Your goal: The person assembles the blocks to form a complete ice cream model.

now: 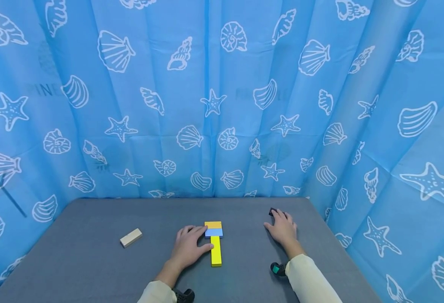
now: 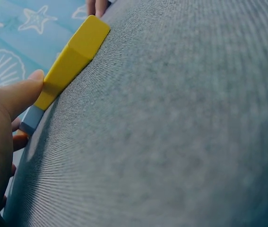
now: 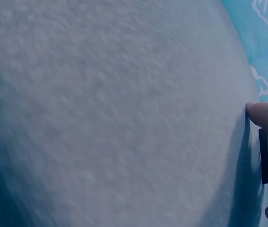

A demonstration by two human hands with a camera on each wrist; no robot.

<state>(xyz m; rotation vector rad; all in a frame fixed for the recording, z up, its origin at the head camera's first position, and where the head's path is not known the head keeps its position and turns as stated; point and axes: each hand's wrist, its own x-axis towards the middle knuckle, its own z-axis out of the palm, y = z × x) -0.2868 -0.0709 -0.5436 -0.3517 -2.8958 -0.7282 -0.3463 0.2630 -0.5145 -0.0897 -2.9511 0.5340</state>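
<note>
In the head view a long yellow block [image 1: 216, 252] lies lengthwise on the table, its far end against a blue block [image 1: 213, 232]. Beyond the blue one, touching it, is an orange block [image 1: 212, 224]. My left hand [image 1: 188, 247] is at their left side: the thumb touches the yellow block and the index fingertip reaches the blue and orange blocks. Farther right, my right hand [image 1: 284, 230] reaches over a black block [image 1: 271, 211], partly hidden under its fingers. The right wrist view shows the thumb [image 3: 262, 113] apart from that black block [image 3: 266, 158].
A pale wooden block [image 1: 131, 237] lies on the left part of the grey table [image 1: 93, 269]. A blue curtain [image 1: 214, 160] with white shells and starfish hangs behind the table and along its right side. Dark wrist devices [image 1: 278, 269] sit by both cuffs.
</note>
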